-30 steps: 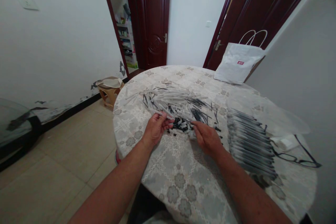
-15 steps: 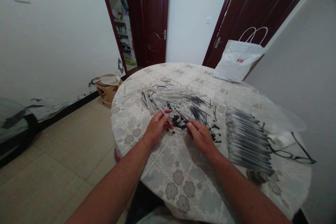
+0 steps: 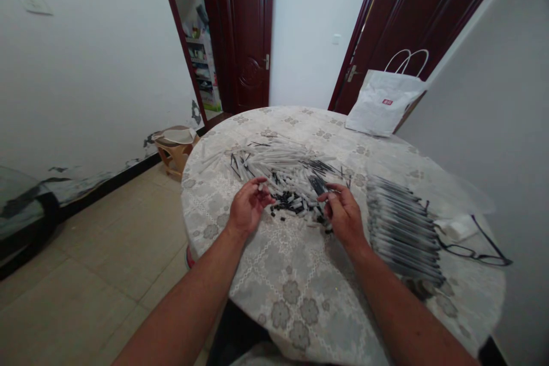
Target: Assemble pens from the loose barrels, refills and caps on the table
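Note:
On the near left of a loose pile of pen parts, my left hand (image 3: 250, 206) is curled round a whitish pen barrel (image 3: 261, 186), of which only a short end shows. My right hand (image 3: 344, 214) is at the pile's right side, fingers apart beside the thin black pen refills (image 3: 318, 184); I see nothing held in it. Between the hands lie small black caps (image 3: 288, 200) mixed with short whitish pieces. Behind them spreads a heap of translucent white barrels (image 3: 278, 153).
Rows of assembled-looking pens (image 3: 403, 229) lie at the right, with black-framed glasses (image 3: 474, 254) beside them. A white paper bag (image 3: 384, 103) stands at the back right of the round table's patterned cloth (image 3: 295, 274). A stool (image 3: 175, 151) stands left of the table.
My right hand has moved right, away from the left hand, and its fingers have spread. The left hand has shifted slightly left and turned, so the barrel now points more toward me.

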`<state>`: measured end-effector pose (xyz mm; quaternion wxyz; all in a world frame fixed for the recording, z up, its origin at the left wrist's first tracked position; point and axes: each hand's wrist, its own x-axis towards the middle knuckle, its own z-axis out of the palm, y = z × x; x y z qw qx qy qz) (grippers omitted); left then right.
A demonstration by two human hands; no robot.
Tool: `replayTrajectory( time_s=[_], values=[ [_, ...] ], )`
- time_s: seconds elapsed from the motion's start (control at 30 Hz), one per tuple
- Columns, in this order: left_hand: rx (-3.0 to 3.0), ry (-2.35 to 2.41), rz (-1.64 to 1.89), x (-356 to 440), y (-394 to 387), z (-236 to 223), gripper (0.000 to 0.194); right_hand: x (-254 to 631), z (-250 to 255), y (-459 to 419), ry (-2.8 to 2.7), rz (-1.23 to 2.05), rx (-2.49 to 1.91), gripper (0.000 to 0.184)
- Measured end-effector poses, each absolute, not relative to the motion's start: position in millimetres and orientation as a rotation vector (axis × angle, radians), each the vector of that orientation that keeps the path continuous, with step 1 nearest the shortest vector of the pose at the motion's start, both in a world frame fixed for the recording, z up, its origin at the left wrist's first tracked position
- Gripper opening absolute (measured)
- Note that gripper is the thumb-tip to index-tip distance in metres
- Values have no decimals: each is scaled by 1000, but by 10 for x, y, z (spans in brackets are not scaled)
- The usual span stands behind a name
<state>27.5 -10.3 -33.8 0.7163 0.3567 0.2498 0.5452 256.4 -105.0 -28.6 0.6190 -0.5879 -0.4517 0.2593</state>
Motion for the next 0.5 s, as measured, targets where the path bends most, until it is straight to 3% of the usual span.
replayTrajectory(
  time_s=[0.1,0.5],
  values=[
    [797,542,1238,268,-99,-333,42,2587,-277,-1040,-1002,582,-1349,30],
    [721,656,1364,297,-23,-403,34,2573,-355,-1039,-1022,712,-1316,32]
  ],
)
